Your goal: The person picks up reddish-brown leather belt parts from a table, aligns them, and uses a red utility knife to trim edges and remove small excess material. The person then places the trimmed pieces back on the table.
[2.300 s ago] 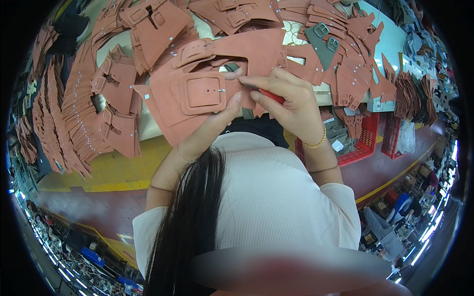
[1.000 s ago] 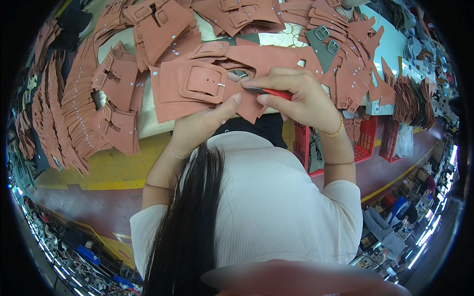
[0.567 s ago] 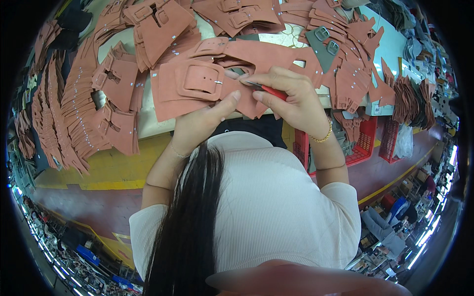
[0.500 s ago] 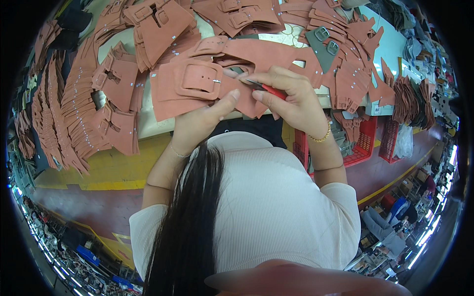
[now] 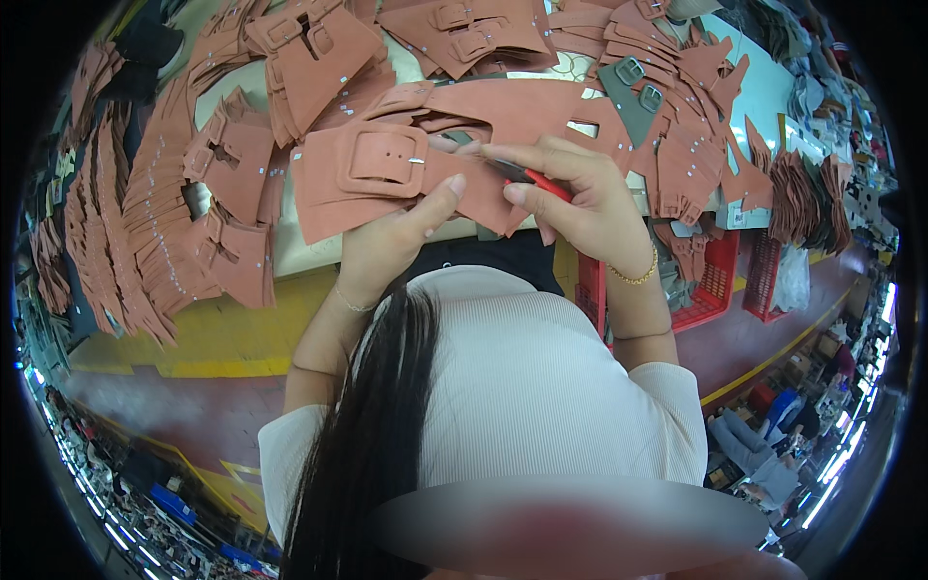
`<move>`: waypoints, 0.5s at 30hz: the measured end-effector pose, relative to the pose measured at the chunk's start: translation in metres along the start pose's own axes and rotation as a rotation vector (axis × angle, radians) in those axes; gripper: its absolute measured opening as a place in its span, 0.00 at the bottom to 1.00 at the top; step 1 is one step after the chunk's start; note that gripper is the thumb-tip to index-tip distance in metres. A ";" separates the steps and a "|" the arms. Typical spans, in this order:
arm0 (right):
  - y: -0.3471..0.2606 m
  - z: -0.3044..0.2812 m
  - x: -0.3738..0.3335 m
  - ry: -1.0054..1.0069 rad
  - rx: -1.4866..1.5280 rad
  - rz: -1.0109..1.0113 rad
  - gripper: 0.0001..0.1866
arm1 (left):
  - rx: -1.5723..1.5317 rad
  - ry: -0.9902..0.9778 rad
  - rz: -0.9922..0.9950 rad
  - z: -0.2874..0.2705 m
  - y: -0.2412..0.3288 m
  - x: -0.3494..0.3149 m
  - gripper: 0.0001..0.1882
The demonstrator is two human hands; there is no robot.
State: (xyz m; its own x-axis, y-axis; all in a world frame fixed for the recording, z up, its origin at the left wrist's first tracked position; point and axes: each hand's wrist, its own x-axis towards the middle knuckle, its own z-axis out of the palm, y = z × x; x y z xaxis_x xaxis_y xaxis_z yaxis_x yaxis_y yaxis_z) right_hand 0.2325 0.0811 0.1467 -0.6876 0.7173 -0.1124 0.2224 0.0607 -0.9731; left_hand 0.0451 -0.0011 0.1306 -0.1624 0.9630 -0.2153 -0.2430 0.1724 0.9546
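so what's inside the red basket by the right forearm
Salmon pieces and grey-green pieces show in the red basket; the right forearm hides part, and the bottom is covered.

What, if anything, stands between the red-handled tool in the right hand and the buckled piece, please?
Nothing visible: the right hand holds the red-handled tool at the buckled piece, gripped by the left hand, one finger of which lies close to the tip. Whether the tip touches is unclear.
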 end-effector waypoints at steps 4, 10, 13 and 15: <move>-0.002 0.000 -0.001 0.000 -0.040 0.007 0.19 | -0.050 0.029 0.000 0.003 0.003 -0.001 0.16; -0.001 0.001 0.001 -0.009 -0.090 -0.025 0.19 | -0.029 0.038 0.016 0.003 0.003 0.000 0.16; 0.000 -0.001 0.002 -0.038 -0.116 -0.042 0.19 | -0.052 0.024 0.015 0.004 0.003 0.000 0.16; 0.001 -0.003 0.003 -0.061 -0.096 -0.032 0.19 | -0.068 0.014 0.013 0.004 0.003 0.000 0.16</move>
State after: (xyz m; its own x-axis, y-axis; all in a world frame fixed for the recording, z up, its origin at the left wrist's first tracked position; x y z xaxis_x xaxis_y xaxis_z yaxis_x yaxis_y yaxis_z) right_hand 0.2329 0.0851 0.1456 -0.7352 0.6709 -0.0967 0.2632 0.1511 -0.9528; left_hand 0.0481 0.0006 0.1344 -0.1796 0.9619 -0.2062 -0.3052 0.1447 0.9412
